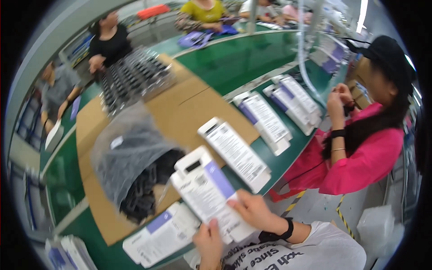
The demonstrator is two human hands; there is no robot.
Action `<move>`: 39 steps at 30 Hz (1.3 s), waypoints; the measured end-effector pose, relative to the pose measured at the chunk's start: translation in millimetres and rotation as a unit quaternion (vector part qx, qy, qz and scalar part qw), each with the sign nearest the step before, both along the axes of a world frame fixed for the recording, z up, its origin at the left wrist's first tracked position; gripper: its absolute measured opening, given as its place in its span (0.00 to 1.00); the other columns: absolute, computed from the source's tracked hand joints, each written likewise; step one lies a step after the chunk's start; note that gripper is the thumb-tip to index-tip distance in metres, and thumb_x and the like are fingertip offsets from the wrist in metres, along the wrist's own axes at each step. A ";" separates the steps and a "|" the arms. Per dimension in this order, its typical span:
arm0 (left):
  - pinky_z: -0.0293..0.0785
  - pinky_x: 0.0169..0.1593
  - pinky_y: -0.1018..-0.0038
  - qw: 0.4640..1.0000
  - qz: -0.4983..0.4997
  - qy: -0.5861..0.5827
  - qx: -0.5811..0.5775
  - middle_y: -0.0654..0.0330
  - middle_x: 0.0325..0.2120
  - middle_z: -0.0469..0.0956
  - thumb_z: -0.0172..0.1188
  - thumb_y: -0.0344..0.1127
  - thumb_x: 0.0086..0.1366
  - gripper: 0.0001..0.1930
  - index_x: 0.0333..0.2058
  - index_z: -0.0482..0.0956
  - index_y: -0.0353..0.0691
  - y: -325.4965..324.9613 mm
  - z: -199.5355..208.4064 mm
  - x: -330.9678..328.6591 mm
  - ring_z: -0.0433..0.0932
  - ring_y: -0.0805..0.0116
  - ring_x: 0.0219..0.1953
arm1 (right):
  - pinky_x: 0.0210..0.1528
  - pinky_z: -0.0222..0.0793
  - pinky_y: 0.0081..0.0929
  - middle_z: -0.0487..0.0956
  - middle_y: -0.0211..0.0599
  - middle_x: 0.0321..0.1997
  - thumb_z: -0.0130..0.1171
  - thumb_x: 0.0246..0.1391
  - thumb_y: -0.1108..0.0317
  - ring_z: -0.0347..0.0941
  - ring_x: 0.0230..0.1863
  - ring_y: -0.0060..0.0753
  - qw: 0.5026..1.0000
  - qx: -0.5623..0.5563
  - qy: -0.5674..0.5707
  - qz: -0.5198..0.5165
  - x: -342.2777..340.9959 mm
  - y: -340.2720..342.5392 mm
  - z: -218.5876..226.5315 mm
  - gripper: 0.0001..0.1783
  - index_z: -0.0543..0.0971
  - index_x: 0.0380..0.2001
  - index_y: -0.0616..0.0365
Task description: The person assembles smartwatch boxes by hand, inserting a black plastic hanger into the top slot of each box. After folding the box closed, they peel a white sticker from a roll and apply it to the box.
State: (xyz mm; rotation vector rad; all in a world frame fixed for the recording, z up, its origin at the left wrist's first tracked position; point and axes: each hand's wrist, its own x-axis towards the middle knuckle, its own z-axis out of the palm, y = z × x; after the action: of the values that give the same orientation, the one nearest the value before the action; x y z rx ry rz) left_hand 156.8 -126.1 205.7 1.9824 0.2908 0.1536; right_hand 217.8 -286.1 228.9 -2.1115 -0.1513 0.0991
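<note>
A flat white carton with a purple band (200, 192) is held tilted between my two hands, above the near edge of the table. My left hand (209, 243) grips its lower left edge, thumb on the face. My right hand (255, 210) grips the lower right side, fingers partly hidden by the carton. Its far end has raised flaps and a dark slot. Just left of my left hand, another white and purple carton (155, 236) lies on the table. Beyond the held carton, a clear plastic bag (123, 148) spills small black parts (150, 182).
A brown cardboard sheet (177, 110) covers part of the green table. Several cartons (236, 155) lie in a row to the right. Clear trays of black parts (132, 76) stand at the far left. A person in pink (369, 150) works at right; others sit across.
</note>
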 end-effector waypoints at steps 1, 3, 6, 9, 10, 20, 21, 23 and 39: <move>0.66 0.21 0.63 1.000 -0.004 0.000 -0.002 0.49 0.14 0.74 0.56 0.38 0.70 0.16 0.27 0.77 0.33 -2.3 9.4 6.5 0.75 0.61 0.15 | 0.26 0.67 0.29 0.76 0.47 0.26 0.59 0.62 0.64 0.71 0.22 0.33 0.999 0.000 -0.029 -0.032 1.3 5.2 -2.5 0.13 0.74 0.43 0.61; 0.67 0.22 0.60 0.999 -0.029 0.004 -0.024 0.48 0.14 0.73 0.55 0.41 0.71 0.16 0.29 0.76 0.35 -3.7 19.3 9.6 0.75 0.50 0.16 | 0.29 0.68 0.23 0.78 0.43 0.34 0.59 0.62 0.68 0.70 0.24 0.21 0.997 -0.002 -0.032 -0.071 4.3 7.3 -1.5 0.19 0.73 0.55 0.58; 0.77 0.36 0.61 0.986 -0.147 0.038 -0.076 0.48 0.32 0.81 0.61 0.41 0.66 0.29 0.60 0.64 0.34 4.5 44.2 8.7 0.82 0.49 0.32 | 0.33 0.68 0.21 0.79 0.37 0.34 0.55 0.64 0.71 0.69 0.26 0.20 0.991 -0.016 -0.065 -0.115 20.0 -2.8 -3.0 0.23 0.69 0.62 0.56; 0.79 0.40 0.65 0.990 -0.134 -0.008 -0.036 0.49 0.43 0.80 0.70 0.40 0.58 0.33 0.60 0.69 0.36 37.6 54.2 3.9 0.82 0.54 0.37 | 0.29 0.69 0.31 0.74 0.43 0.23 0.54 0.65 0.69 0.71 0.22 0.36 0.982 -0.126 -0.112 -0.081 43.3 -3.8 5.5 0.22 0.69 0.62 0.55; 0.78 0.45 0.64 0.980 -0.143 -0.105 0.089 0.51 0.46 0.79 0.72 0.41 0.53 0.35 0.58 0.71 0.37 56.6 54.5 6.4 0.81 0.53 0.42 | 0.30 0.69 0.31 0.74 0.44 0.23 0.54 0.65 0.69 0.71 0.22 0.37 0.975 -0.145 -0.149 -0.071 50.6 -5.4 2.4 0.22 0.70 0.61 0.56; 0.61 0.63 0.58 0.933 -0.101 -0.022 0.345 0.55 0.56 0.70 0.80 0.49 0.28 0.52 0.57 0.72 0.37 156.4 53.4 -8.3 0.67 0.51 0.59 | 0.37 0.73 0.39 0.80 0.43 0.35 0.61 0.56 0.70 0.78 0.35 0.48 0.916 -0.169 -0.222 0.290 51.8 101.6 77.1 0.12 0.78 0.44 0.59; 0.60 0.62 0.58 0.933 -0.099 -0.029 0.345 0.55 0.55 0.71 0.80 0.50 0.28 0.53 0.57 0.72 0.37 157.6 51.9 -8.7 0.67 0.51 0.58 | 0.36 0.74 0.40 0.80 0.44 0.34 0.62 0.55 0.68 0.78 0.35 0.50 0.904 -0.197 -0.211 0.314 57.0 122.8 77.1 0.11 0.78 0.41 0.59; 0.60 0.63 0.58 0.936 -0.102 -0.029 0.336 0.55 0.55 0.71 0.80 0.50 0.28 0.53 0.57 0.72 0.37 159.1 52.2 -7.5 0.67 0.51 0.58 | 0.35 0.74 0.41 0.80 0.45 0.32 0.64 0.53 0.65 0.79 0.35 0.51 0.892 -0.230 -0.218 0.322 73.1 161.0 63.8 0.11 0.78 0.36 0.59; 0.73 0.49 0.61 0.955 -0.017 -0.185 0.231 0.51 0.42 0.79 0.81 0.54 0.30 0.49 0.51 0.74 0.33 159.0 60.2 -26.0 0.78 0.52 0.43 | 0.38 0.75 0.16 0.83 0.32 0.31 0.71 0.47 0.77 0.81 0.35 0.20 0.965 0.095 -0.130 0.205 57.6 115.6 113.0 0.19 0.77 0.44 0.64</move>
State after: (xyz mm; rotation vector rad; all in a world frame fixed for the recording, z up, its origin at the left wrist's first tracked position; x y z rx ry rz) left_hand 130.8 33.0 265.9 2.3632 -0.0310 0.6109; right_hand 275.4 -170.4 341.9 -1.8668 -0.7272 0.0497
